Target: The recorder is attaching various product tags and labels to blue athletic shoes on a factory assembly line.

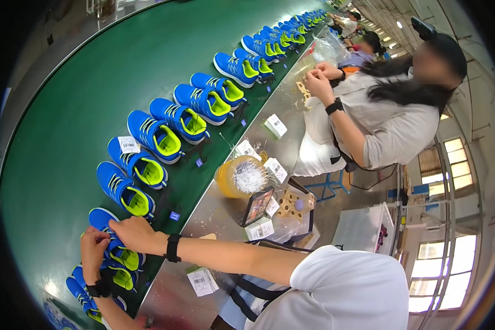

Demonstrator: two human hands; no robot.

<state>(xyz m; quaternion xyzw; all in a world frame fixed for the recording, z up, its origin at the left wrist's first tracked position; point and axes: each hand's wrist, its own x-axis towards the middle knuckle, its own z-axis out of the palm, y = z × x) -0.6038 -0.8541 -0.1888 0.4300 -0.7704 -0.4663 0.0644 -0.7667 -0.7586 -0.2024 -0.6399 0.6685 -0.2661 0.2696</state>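
Note:
Over a blue sports shoe (pixel 100 217) with lime-green lining, at the near end of a row of shoes, my two hands are close together. My left hand (pixel 94 250) is closed in a pinch beside the shoe's toe. My right hand (pixel 135 234) is closed too, its fingertips by the shoe's upper near the straps. Whatever is between the fingers is too small or hidden to tell. Just below my hands more blue shoes (pixel 82 291) are partly covered by my left wrist. A white tag (pixel 129 144) lies on a shoe farther up the row.
Beside the green belt (pixel 55 143) runs a metal ledge (pixel 190 220). It bears a yellow tub (pixel 234 179) of white plastic fasteners, a propped phone-like screen (pixel 257 206) and stacks of tags (pixel 202 281). A co-worker (pixel 390 121) sits at the right, hands raised near the ledge.

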